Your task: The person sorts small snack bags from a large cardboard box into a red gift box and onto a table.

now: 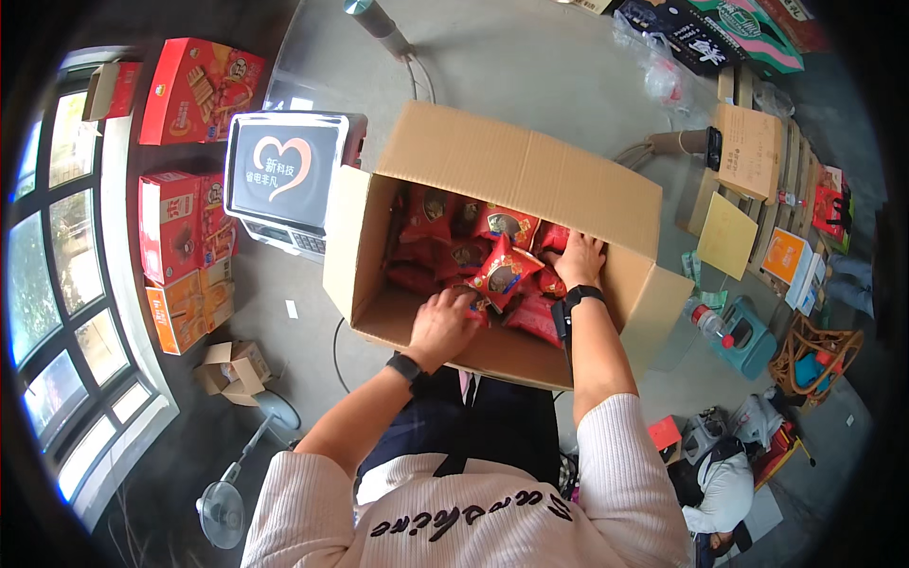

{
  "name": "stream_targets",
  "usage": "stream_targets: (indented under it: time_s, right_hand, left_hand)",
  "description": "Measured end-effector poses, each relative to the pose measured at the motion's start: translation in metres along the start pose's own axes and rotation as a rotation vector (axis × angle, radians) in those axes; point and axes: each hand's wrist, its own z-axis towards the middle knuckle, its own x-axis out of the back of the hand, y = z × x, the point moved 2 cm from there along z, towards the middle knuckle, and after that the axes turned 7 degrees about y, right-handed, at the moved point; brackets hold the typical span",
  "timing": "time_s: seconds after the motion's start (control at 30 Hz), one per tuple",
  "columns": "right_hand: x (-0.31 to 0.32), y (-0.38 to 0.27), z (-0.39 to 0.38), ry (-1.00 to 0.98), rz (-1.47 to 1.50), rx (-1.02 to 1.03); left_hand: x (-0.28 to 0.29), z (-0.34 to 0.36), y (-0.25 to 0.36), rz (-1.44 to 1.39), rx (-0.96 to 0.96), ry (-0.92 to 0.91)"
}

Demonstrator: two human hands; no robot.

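Lying inside open cardboard carton (516,151): red snack packets (504,272). Left hand (443,328) near front edge, fingers curled over packets; right hand (579,264) near far right corner. Either grip: closure indeterminable.

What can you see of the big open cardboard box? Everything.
The cardboard box is brown, oblong and slightly slanted, its top open. The far flap and side flaps are spread outward. Red packets lie loosely heaped inside. The left hand and right hand reach in; whether they touch the walls is unclear. A scale is close to its left side. What supports the box is hidden.
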Motion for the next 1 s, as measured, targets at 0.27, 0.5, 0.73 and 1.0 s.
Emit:
stream_targets:
  time_s: [0.27,0.5,0.73,1.0]
  right_hand:
    - [-0.003,0.022,-0.007,0.252,0.176,0.063]
    - [-0.008,0.041,-0.042,0.182,0.942,-0.246]
    - [-0.026,0.013,-0.051,-0.074,2.307,-0.757]
    - [-0.081,0.031,0.005,0.066,1.664,-0.96]
  left_hand:
    - [-0.03,0.101,0.056,-0.036,-0.059,0.038]
    - [-0.041,0.141,0.075,0.093,0.105,-0.049]
    - [-0.039,0.149,0.055,0.155,0.142,-0.059]
    - [-0.042,0.14,0.053,0.108,0.027,0.025]
